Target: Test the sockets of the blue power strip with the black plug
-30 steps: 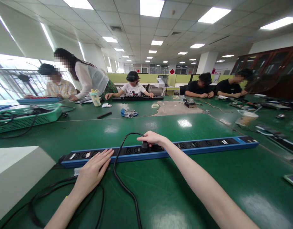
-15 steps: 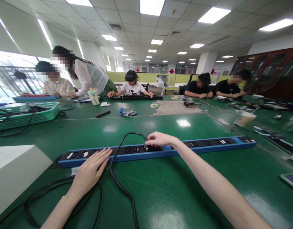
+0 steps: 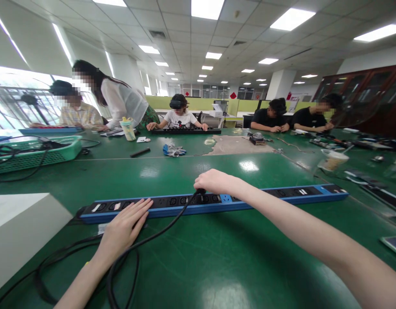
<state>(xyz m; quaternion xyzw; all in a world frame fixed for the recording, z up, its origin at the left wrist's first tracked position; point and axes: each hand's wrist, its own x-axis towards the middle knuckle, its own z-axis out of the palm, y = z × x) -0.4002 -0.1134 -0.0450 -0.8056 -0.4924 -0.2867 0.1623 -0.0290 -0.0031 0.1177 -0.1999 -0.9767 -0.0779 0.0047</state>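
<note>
A long blue-and-black power strip (image 3: 281, 194) with several sockets lies across the green table in front of me. My left hand (image 3: 129, 219) rests flat on its left part, fingers stretched out and close together. Above the strip's middle, my right hand (image 3: 211, 181) is closed around the black plug (image 3: 201, 191) of a power cord. From that plug the black cord (image 3: 166, 227) runs down and left, looping beside my left forearm. The plug's prongs are hidden, and I cannot tell whether it touches the sockets.
To the left stand a white box (image 3: 24, 227) and a green basket (image 3: 40, 156) of cables. Gloves (image 3: 174, 150), a dark bar (image 3: 140, 152) and drink cups (image 3: 128, 129) lie farther off. Several people sit or lean around the table; a phone (image 3: 393, 245) lies at right.
My right hand has lifted slightly and turned with the plug. The cord, which arched over the strip, now hangs down to the left from the plug. My left hand stays in place.
</note>
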